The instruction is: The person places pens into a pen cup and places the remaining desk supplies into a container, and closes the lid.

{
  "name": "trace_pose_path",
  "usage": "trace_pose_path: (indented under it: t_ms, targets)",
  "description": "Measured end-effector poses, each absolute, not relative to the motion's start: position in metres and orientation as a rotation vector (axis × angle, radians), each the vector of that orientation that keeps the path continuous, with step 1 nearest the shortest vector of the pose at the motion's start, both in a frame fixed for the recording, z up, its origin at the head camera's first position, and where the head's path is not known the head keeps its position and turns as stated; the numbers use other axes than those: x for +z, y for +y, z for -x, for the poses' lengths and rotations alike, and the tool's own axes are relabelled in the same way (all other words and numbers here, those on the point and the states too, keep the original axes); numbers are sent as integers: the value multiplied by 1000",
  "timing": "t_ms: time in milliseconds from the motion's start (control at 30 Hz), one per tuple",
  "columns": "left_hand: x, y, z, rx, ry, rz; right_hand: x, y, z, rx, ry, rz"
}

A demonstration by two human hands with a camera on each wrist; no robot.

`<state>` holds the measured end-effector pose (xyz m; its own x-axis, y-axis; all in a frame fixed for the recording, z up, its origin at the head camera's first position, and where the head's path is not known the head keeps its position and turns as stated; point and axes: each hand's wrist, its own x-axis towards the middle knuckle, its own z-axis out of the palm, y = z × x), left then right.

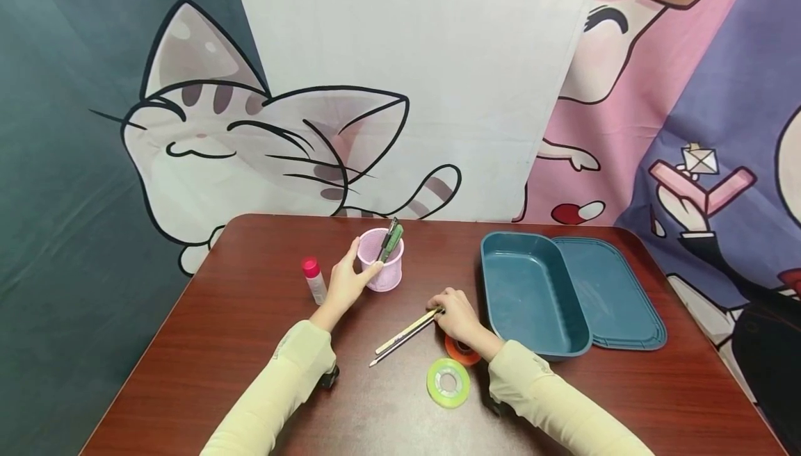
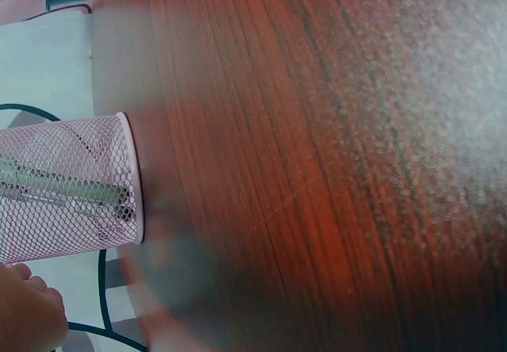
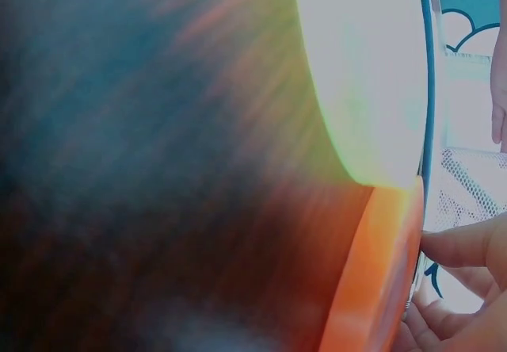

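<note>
A pink mesh pen cup (image 1: 383, 277) stands near the table's back edge. My left hand (image 1: 347, 279) holds it from the left, thumb across its near side and fingers along its far-left side. Inside the cup lean a green pen (image 1: 391, 242) and a dark pen (image 1: 389, 232); their lower ends show through the mesh in the left wrist view. My right hand (image 1: 455, 313) pinches the right ends of two pencils, a yellowish pencil (image 1: 403, 331) and a darker pencil (image 1: 400, 345). Their other ends point toward the near left, low over the table.
Left of the cup stands a glue stick (image 1: 315, 281) with a red cap. An orange tape roll (image 1: 462, 350) lies partly under my right wrist, with a green tape roll (image 1: 448, 383) nearer. At right, a teal box (image 1: 532, 289) sits beside its lid (image 1: 616, 296).
</note>
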<state>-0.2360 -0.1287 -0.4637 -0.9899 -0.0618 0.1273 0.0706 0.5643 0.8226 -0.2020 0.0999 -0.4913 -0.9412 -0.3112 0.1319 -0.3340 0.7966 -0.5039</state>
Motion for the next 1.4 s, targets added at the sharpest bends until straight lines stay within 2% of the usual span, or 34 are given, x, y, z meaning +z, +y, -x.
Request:
trace_pose_path:
  t_ms: [367, 733, 1400]
  targets:
    - [-464, -129, 237, -1395, -2662, 7, -491, 100, 207, 754, -2957, -615]
    - [-465, -129, 237, -1393, -2650, 6, -481, 102, 211, 926, -2929, -747]
    - [-465, -128, 236, -1373, -2645, -2, -419, 127, 231, 1167, -2799, -856]
